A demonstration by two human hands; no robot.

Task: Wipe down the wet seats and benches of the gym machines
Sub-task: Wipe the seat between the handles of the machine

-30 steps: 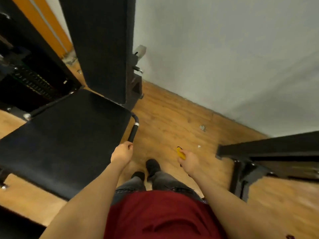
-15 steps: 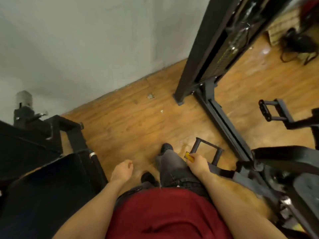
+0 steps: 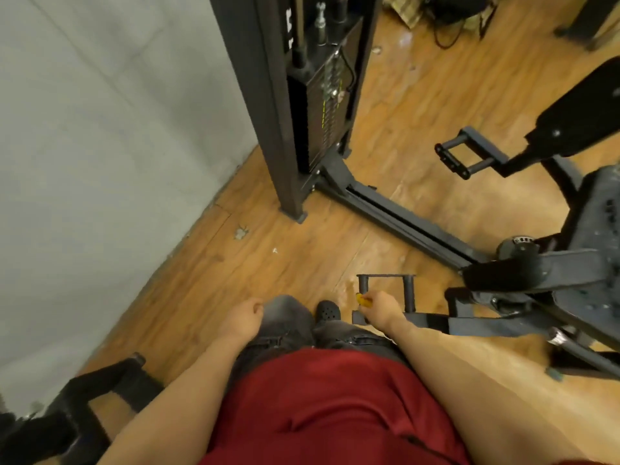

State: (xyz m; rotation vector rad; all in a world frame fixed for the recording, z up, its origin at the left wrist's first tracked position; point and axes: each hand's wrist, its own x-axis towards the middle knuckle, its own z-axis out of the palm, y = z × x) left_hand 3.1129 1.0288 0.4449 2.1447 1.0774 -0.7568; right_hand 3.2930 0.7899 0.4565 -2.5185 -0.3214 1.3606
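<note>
My right hand (image 3: 379,307) grips a small yellow cloth (image 3: 362,300), of which only a bit shows past the fingers. It hangs low beside my right leg, just in front of a black foot bar (image 3: 385,276) of the gym machine. My left hand (image 3: 243,317) hangs by my left thigh with its fingers loosely curled and holds nothing. A black machine seat (image 3: 600,209) stands at the right, speckled with pale spots. A long black pad (image 3: 583,112) sits above it at the upper right.
A black weight stack tower (image 3: 312,95) rises ahead, its base rail (image 3: 402,223) running across the wooden floor toward the seat. A grey wall (image 3: 100,146) fills the left. Black frame parts of another machine (image 3: 84,397) sit at the lower left. Bags and cables (image 3: 453,15) lie at the far top.
The view has swung right, away from the black bench that my left hand was at. The weight stack machine and its seat have come into view. My right hand keeps hold of the yellow cloth.
</note>
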